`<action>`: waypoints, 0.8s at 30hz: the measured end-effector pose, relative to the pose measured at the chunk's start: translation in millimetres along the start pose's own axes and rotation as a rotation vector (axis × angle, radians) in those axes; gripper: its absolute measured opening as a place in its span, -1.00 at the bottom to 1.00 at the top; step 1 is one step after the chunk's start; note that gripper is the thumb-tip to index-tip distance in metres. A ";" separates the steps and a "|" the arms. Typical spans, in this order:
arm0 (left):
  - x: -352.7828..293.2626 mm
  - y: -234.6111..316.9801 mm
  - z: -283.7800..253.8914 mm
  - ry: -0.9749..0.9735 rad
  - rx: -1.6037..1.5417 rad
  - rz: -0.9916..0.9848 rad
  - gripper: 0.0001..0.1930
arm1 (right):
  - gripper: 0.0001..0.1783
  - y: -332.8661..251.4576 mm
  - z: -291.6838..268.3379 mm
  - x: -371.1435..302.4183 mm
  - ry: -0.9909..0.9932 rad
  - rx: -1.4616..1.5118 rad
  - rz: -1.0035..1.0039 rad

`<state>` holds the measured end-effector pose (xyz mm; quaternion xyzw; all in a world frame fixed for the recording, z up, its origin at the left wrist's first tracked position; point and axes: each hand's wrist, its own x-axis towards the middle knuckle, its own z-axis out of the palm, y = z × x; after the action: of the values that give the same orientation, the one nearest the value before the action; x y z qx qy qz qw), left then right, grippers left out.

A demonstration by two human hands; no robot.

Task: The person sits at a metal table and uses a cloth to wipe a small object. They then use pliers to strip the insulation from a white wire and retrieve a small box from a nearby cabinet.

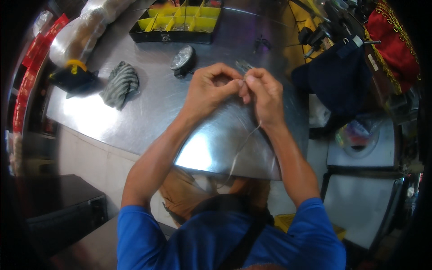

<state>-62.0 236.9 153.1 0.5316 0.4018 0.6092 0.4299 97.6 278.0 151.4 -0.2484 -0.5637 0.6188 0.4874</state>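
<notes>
My left hand [209, 90] and my right hand [268, 100] meet over the metal table, with thumbs and forefingers pinched together. Between the fingertips is part of a thin pale cord [245, 143], too small there to make out in detail. From my right hand the cord trails down over the table's near edge toward my lap. Just beyond my fingers lies a small metal tool [243, 65], partly hidden; its kind is unclear. A round lamp [183, 57] with a clear lens rests left of my hands.
The metal table [153, 99] also bears a striped grey cloth [120, 85], a black box with yellow compartments [177, 22], and a small dark item [262, 43]. Plastic-wrapped goods [83, 38] line the left edge. A dark blue cloth [335, 74] hangs at the right.
</notes>
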 end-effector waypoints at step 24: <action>1.7 7.1 -11.2 -0.037 0.358 0.178 -0.88 | -0.84 -18.0 -9.7 -3.5 -0.126 -0.460 0.006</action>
<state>-73.9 235.9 159.1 0.6441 0.4472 0.5538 0.2801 113.1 277.3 165.2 -0.3154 -0.7185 0.4898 0.3799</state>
